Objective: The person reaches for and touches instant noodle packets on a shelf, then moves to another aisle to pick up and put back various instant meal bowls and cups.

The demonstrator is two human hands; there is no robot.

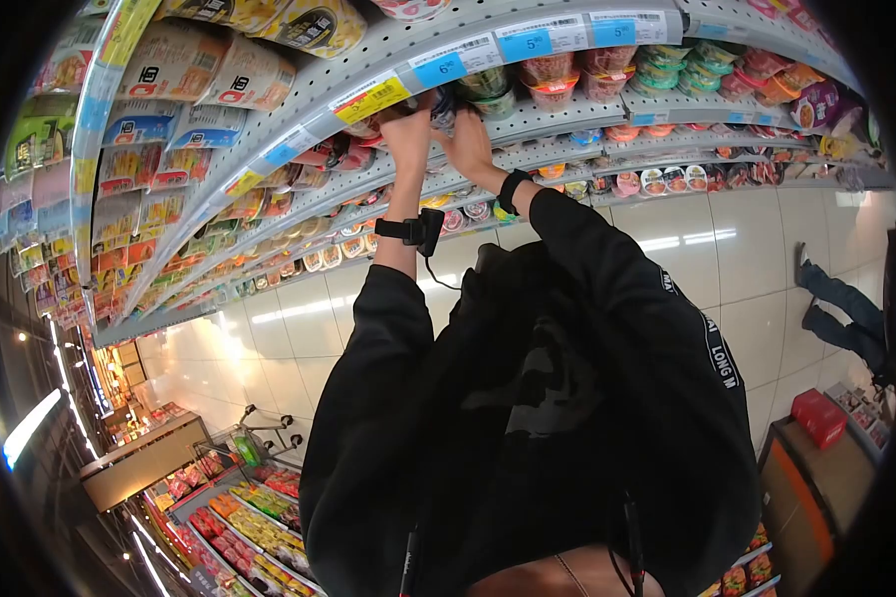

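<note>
Both my hands reach in under the price-tag edge of a perforated grey shelf. My left hand is among the cups there, its fingers mostly hidden by the shelf edge and packaging. My right hand is beside it, thumb spread toward the left hand and fingers pointing up into the shelf. Between the two hands shows a dark packaged item, partly covered. Just right of my right hand stands a green-rimmed instant noodle cup, with red-lidded cups beyond it.
Lower shelves hold rows of tubs. Bagged noodles fill the shelf at left. A person's legs are on the tiled floor at right. Behind me are a cart, a snack display and a counter with a red box.
</note>
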